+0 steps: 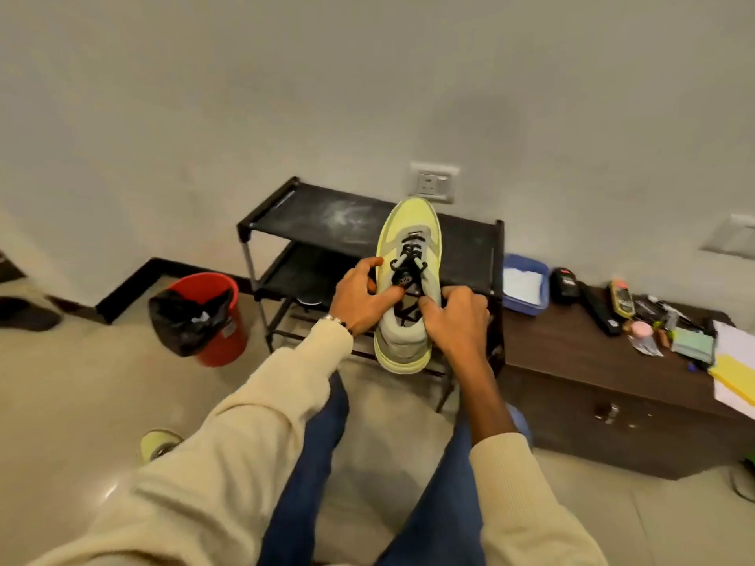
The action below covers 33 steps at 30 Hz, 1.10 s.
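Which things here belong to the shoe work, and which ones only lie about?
Job in hand: yellow sneaker, black laces, left hand and right hand, both holding the sneaker.

Lying about: red bucket, shoe rack, blue tub, dark cabinet.

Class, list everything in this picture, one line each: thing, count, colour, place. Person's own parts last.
sneaker: one, yellow-green, black laces, held up at centre
second sneaker: one, yellow-green, floor at left
shoe rack: one, black, against the wall
bucket: one, red with black bag, left of rack
cabinet: one, dark brown, right of rack
tub: one, blue, on cabinet's left end
wall socket: one, white, above rack
left hand: one, grips sneaker's left side
right hand: one, grips sneaker's collar
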Available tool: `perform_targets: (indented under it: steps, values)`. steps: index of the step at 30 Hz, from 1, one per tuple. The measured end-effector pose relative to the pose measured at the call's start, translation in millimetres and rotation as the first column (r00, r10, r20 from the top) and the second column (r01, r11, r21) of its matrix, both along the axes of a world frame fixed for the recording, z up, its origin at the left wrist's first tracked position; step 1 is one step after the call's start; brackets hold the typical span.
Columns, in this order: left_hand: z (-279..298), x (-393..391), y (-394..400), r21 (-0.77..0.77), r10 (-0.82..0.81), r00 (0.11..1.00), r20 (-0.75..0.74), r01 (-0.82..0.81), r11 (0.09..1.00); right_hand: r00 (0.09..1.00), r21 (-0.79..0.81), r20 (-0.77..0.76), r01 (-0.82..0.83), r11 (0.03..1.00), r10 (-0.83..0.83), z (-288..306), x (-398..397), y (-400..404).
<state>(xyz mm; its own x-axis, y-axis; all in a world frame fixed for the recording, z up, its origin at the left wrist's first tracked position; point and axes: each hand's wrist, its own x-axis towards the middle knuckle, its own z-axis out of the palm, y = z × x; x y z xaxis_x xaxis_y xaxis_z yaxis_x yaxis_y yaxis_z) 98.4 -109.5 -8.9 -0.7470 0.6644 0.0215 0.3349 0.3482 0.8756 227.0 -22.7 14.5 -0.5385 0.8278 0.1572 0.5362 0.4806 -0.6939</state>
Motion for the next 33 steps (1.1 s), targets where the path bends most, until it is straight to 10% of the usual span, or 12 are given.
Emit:
perform_targets:
  steps: [9, 17, 24, 33]
  values:
    - [-49, -121, -158, -0.044, 0.485, 0.873, -0.057, -0.487, 0.872, 0.896, -0.116, 0.058, -0.433, 0.894, 0.441, -49, -173, -114]
    - [-158, -173, -273, -0.335, 0.77, 0.638, 0.005, -0.725, 0.602, 0.594, -0.391, 0.218, -0.674, 0.627, 0.774, -161, -289, -218]
    - [-266, -173, -352, -0.6, 0.875, 0.484, -0.024, -0.707, 0.375, 0.317, -0.843, 0.304, -0.349, 0.408, 0.899, -253, -322, -309]
    - [-394, -146, -418, -0.823, 0.906, 0.424, 0.005, -0.512, 0.244, 0.273, -0.907, 0.357, -0.127, 0.401, 0.894, -380, -293, -390]
